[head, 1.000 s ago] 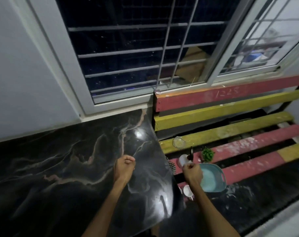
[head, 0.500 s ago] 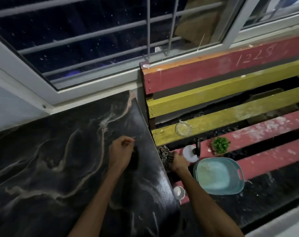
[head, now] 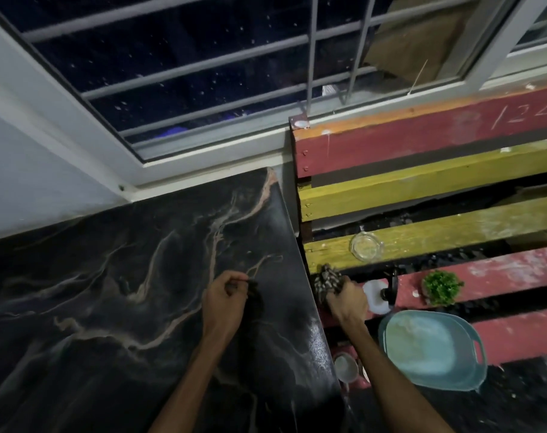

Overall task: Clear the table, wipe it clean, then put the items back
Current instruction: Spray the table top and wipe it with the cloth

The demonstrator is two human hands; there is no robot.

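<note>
The black marble table point(head: 116, 292) with pale veins is filling the lower left of the frame, and its top is lying bare. The left hand point(head: 223, 303) is resting near the middle of the frame, over the right part of the table. Its fingers are curled in, almost closed, and something small and dark seems to be pinched at the fingertips, but I cannot tell what it is.

The right hand point(head: 347, 300) is reaching past the right edge of the table, toward the painted wooden bench point(head: 437, 142) of red and yellow slats that is occupying the right side of the frame. This hand is closed tightly around a patterned cloth point(head: 325, 281), and the bunched cloth is sticking out above the fist, just beside the table edge.

The other items are lying on the bench, to the right of both hands. A glass ashtray point(head: 366, 246) is sitting on a yellow slat, above the right hand. A white bottle with a dark cap point(head: 379, 296) is lying just beside the right hand, and a small green plant point(head: 442, 287) is standing farther right on a red slat. A light blue basin point(head: 431, 350) is resting at the lower right, near the right forearm. A small white cup point(head: 345, 367) is standing between the table edge and that forearm.
</note>
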